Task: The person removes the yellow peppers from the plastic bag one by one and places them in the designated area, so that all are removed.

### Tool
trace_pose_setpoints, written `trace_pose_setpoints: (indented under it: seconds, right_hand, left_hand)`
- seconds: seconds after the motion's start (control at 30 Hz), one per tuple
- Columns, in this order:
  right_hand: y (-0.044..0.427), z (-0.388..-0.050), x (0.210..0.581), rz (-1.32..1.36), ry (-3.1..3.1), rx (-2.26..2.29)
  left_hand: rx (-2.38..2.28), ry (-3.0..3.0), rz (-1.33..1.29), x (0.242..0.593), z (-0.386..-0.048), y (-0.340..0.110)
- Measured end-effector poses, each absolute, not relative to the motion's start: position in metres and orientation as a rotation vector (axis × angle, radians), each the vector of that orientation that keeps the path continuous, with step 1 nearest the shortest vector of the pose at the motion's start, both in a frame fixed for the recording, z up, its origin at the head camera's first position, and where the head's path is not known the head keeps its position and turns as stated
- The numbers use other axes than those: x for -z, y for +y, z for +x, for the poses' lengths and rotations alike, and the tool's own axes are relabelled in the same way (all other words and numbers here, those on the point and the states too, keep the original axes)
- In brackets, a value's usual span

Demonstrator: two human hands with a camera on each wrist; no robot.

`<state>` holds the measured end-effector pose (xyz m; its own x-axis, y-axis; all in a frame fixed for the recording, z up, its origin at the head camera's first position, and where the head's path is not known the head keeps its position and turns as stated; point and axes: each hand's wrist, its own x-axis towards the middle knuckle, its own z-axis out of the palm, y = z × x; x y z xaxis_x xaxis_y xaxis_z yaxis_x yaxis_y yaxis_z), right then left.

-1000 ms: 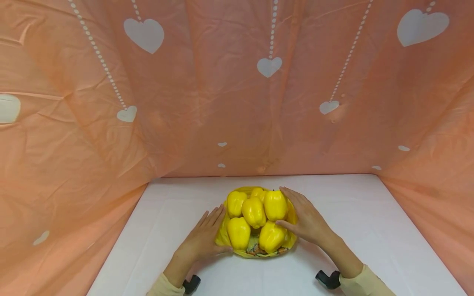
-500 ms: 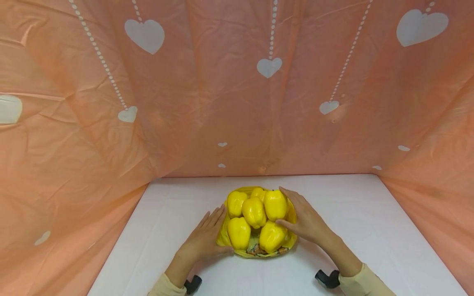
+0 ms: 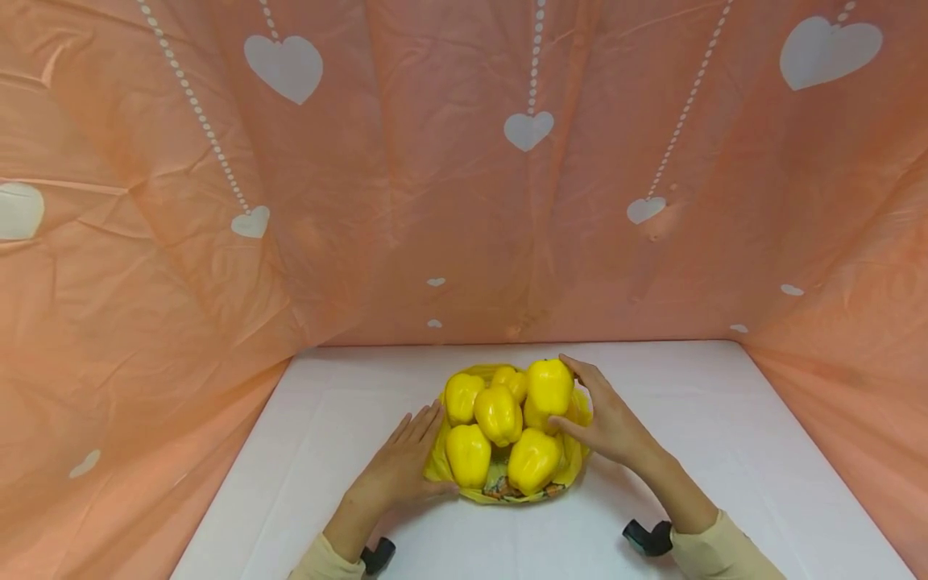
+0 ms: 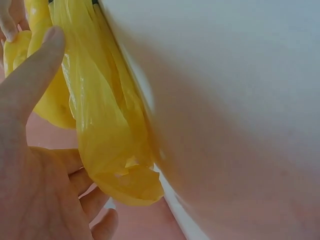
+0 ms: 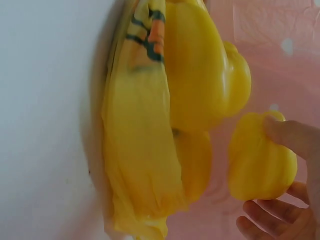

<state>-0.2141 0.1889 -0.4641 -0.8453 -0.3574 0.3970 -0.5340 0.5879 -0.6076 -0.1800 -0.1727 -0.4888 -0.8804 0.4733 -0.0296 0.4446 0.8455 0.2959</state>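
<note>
1. The right hand (image 3: 612, 423) pinches one yellow bell pepper (image 3: 548, 385) between thumb and fingers, at the far right of the yellow plastic bag (image 4: 107, 115); the right wrist view shows this pepper apart from its neighbours.
2. The left hand (image 3: 402, 463) lies along the bag's left side, its fingers almost straight and gripping nothing, its thumb near the bag's front edge.
3. Within the bag's opening sit the other yellow bell peppers: a front-left pepper (image 3: 468, 456), a front-right pepper (image 3: 535, 461), a middle pepper (image 3: 499, 415), a back-left pepper (image 3: 464, 398) and a rear pepper (image 3: 510, 379).
4. The glossy skin could slip from the pinch, I judge, dropping the held pepper onto the pile or outside the bag.
5. The bag's thin wall looks floppy; a knock from the right hand, or uneven pressure from the left, might slump it and let peppers roll out.
6. Beneath the bag spreads the white tabletop (image 3: 689, 427); beyond the bag hangs a heart-patterned orange-pink sheet (image 3: 464, 201).
</note>
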Motion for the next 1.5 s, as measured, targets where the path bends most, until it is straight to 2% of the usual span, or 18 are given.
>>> trace_pose_setpoints:
  seconds: [0.8, 1.5]
  right_hand:
    - [0.23, -0.239, 0.467, 0.609, -2.601, -1.171]
    - [0.265, -0.259, 0.488, 0.522, -2.692, -1.213]
  left_hand:
    - [-0.474, 2.894, 0.719, 0.49, -0.182, -0.173]
    - [-0.483, 2.889, 0.733, 0.489, -0.181, -0.173]
